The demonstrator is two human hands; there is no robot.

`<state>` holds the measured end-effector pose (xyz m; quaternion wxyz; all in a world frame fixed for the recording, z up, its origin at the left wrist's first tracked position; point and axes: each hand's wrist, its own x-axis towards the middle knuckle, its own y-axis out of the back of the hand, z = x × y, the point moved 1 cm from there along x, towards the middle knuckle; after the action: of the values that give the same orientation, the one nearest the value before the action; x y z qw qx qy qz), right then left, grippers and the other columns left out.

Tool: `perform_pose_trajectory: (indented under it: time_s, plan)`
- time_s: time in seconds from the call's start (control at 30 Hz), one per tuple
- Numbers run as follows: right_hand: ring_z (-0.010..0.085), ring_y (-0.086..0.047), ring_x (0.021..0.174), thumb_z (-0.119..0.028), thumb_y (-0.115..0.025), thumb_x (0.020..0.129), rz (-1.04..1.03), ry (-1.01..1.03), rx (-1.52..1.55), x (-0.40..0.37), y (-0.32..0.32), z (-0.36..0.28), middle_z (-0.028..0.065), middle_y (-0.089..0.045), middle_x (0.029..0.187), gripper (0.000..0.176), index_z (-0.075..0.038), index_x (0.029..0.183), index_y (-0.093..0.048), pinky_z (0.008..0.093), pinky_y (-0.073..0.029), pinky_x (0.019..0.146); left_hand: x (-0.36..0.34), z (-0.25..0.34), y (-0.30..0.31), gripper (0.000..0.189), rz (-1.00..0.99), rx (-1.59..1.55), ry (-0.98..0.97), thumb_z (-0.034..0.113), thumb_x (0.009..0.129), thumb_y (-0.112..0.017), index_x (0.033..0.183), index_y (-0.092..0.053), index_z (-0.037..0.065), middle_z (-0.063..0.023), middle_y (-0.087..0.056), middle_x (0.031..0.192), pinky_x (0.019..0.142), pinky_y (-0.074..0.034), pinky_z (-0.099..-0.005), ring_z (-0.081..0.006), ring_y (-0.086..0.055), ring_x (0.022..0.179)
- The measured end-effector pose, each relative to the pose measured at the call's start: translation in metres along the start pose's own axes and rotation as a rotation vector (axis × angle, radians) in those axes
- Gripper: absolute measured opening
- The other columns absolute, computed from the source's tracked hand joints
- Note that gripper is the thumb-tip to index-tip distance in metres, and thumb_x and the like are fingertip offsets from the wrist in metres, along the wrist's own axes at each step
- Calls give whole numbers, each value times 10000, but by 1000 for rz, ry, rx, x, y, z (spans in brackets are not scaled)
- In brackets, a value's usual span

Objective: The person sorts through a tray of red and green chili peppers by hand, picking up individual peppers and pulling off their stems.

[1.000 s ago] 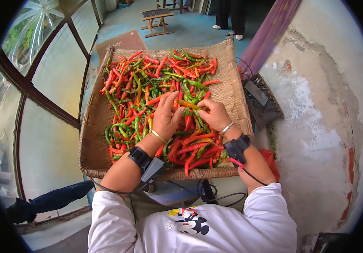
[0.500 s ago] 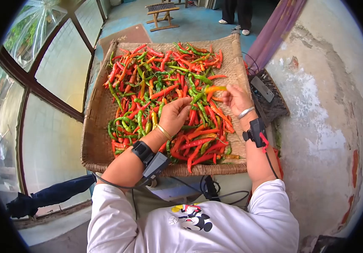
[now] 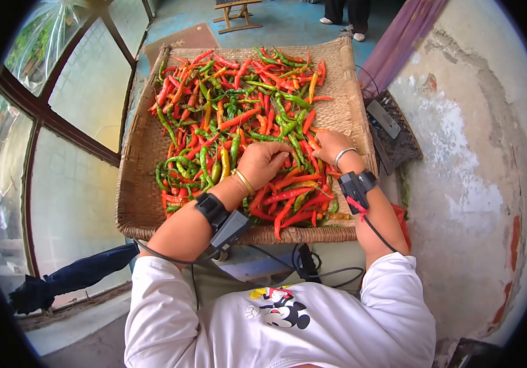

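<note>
Wicker tray (image 3: 136, 199): toward its near right corner, left hand (image 3: 263, 162) curls and right hand (image 3: 331, 146) lies knuckles-up on the chilli peppers (image 3: 239, 98); whether either grips 1, I cannot tell. Spread to the far edge, the peppers look light, slick and bendy, probably best pinched at the stem.

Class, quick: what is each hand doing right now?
Left hand: curled on the chillies, grip cannot be told.
Right hand: resting on the chillies, grip cannot be told.

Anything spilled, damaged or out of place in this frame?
Nothing spilled: the red, green and orange chilli peppers all lie on the flat woven straw tray. Only the plastered wall at right looks damaged, its surface flaking in patches.
</note>
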<state>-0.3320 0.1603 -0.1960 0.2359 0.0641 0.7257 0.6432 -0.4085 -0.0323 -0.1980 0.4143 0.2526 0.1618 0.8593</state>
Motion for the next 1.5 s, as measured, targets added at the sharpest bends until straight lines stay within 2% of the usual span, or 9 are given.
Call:
perform_pose_trajectory:
  time_s: [0.5,0.7,0.8,0.97,1.1,1.2,1.33,1.43,1.5]
  plan:
    - [175,-564,607,-129,-563,712,126,293,742,-30,31,-20,110,-585,698,194,-21,869,-597,298,-442,572,0,14,10,387,138,106,-135,15,734,-585,1102,-473,57,-132,-459,1096,575,-489,-280,-202,-582,671]
    - [46,-504,612,-76,-506,807,-178,378,1091,-28,23,-19,5,-550,709,189,8,971,-549,184,-424,557,1,3,9,244,88,138,-168,122,763,-581,997,-556,56,-108,-571,801,594,-469,-344,-290,-570,653]
    - [43,-498,496,-160,-507,841,-471,362,1362,-25,20,-18,14,-553,669,177,-10,932,-528,156,-409,463,1,-7,4,207,-19,-344,195,202,848,-520,905,-574,10,-45,-555,606,506,-429,-229,-105,-528,539]
    - [47,-479,436,-188,-511,846,-586,325,1593,-16,15,-6,19,-546,624,172,-28,909,-523,148,-381,406,2,6,4,274,18,-845,461,255,892,-445,825,-569,20,7,-537,621,497,-409,-177,-51,-465,514]
    - [82,-549,552,-232,-492,858,-356,129,1496,5,20,17,31,-571,688,198,-39,898,-513,177,-420,448,3,-5,2,248,44,-645,411,226,888,-449,837,-571,16,15,-522,612,490,-409,-180,-48,-462,514]
    - [170,-547,855,-230,-488,853,102,359,2118,20,27,15,90,-523,1013,372,-14,1146,-412,270,-461,683,2,-5,0,238,12,-576,430,216,883,-459,835,-574,13,19,-519,611,493,-413,-181,-47,-470,521]
    - [191,-555,864,-207,-497,842,450,116,1460,17,23,18,108,-497,1075,439,12,1196,-361,301,-459,708,3,-5,2,232,17,-575,403,211,877,-471,832,-579,11,15,-525,615,495,-420,-189,-48,-478,522]
    - [253,-580,823,-233,-532,798,-26,69,278,4,15,21,142,-597,923,284,-21,982,-578,349,-458,718,4,-6,3,226,33,-597,423,206,871,-482,838,-581,6,11,-529,611,492,-422,-202,-51,-479,515]
    - [261,-579,799,-226,-555,773,-87,6,171,3,10,21,146,-601,868,260,-23,929,-600,353,-450,711,2,-10,-1,223,33,-581,433,203,868,-488,839,-582,3,9,-529,604,490,-424,-209,-54,-480,511]
